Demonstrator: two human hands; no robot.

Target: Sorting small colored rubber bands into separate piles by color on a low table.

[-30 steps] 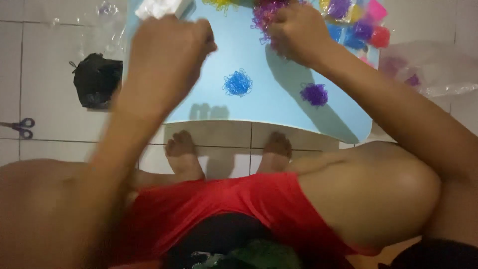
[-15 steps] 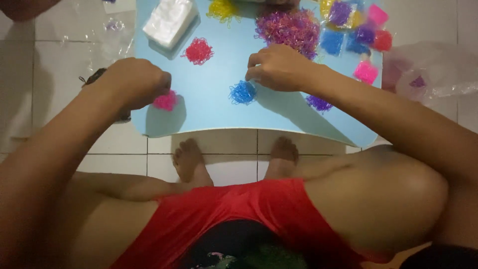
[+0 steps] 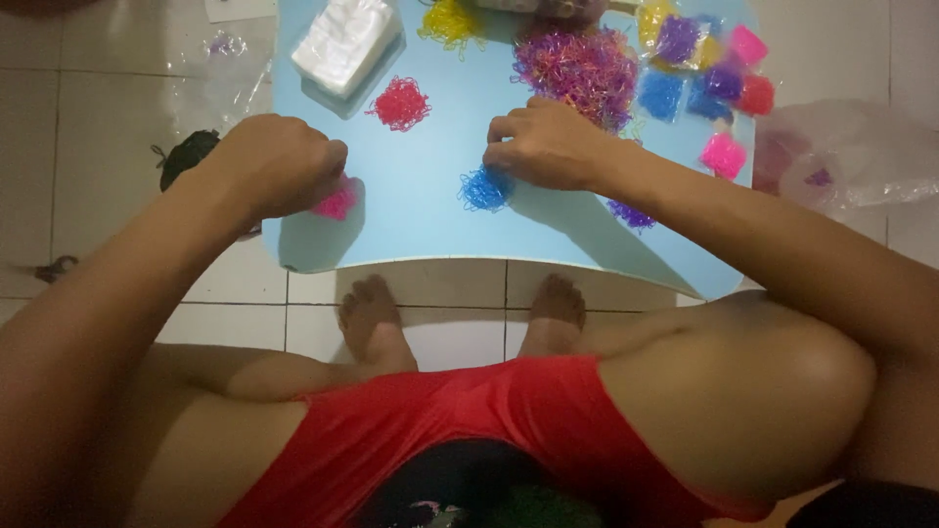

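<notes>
My left hand (image 3: 279, 161): curled into a loose fist, fingertips pinched down on the pink pile (image 3: 337, 203) near the table's front left edge; whether any bands sit between the fingers, I cannot tell. My right hand (image 3: 548, 145): fingers bent, tips touching the blue pile (image 3: 484, 189) at mid-table; grip not visible.

Done well, I judge: pinch few bands at once, keep each colour's heap tight, well apart from its neighbours.

Nearby: red pile (image 3: 399, 103), purple pile (image 3: 626, 212) beside my right forearm, mixed heap (image 3: 577, 66) behind my right hand, yellow pile (image 3: 448, 20), white packet stack (image 3: 344, 41), filled little bags (image 3: 709, 68), all on the light-blue table (image 3: 421, 230).
</notes>
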